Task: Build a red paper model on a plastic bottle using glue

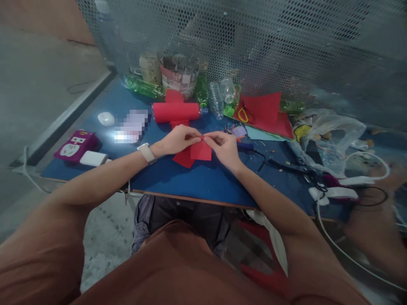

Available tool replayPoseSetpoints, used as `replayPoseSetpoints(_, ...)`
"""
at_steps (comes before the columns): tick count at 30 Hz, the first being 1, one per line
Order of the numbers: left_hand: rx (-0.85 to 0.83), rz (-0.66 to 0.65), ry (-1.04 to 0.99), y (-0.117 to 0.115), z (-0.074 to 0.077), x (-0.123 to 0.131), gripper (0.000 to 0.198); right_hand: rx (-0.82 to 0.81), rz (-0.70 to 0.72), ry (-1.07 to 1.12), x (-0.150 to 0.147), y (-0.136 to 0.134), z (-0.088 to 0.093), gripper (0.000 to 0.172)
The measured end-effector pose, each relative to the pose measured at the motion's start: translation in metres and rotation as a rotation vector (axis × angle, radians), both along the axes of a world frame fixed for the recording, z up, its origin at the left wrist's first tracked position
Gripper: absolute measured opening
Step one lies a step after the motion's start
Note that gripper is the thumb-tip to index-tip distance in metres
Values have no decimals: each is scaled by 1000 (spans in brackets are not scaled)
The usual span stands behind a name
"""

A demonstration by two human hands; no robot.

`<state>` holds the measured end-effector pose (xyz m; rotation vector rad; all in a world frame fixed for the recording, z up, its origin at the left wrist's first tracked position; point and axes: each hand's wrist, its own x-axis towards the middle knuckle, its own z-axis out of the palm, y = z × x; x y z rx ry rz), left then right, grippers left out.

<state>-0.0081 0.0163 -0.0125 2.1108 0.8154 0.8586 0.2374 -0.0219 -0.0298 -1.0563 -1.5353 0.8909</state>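
Observation:
A small piece of red paper [201, 151] hangs between my two hands above the blue table. My left hand [178, 139] pinches its top edge from the left, with a pale watch on the wrist. On the right side, my right hand [224, 148] grips the same edge, thumbs almost touching. Another red paper piece [184, 160] lies beneath, partly covered by the held one. Just beyond my hands rests a plastic bottle wrapped in red paper [176, 112], with red strips sticking out behind and in front of it.
Scissors with yellow handles [243, 115] lie on red sheets [262, 108]. Several plastic bottles [216, 101] line the mesh panel. A purple power socket [76, 146] and white earbud case [106, 119] are left. Cables, a glue gun [288, 166] and a clear bag [327, 135] crowd the right. Another person's arm [375, 220] is far right.

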Motion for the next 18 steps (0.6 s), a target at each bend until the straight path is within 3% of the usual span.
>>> replayPoseSetpoints(18,39,24,20,-1,2,-1,23,-52,23,-83,9,4,4,38)
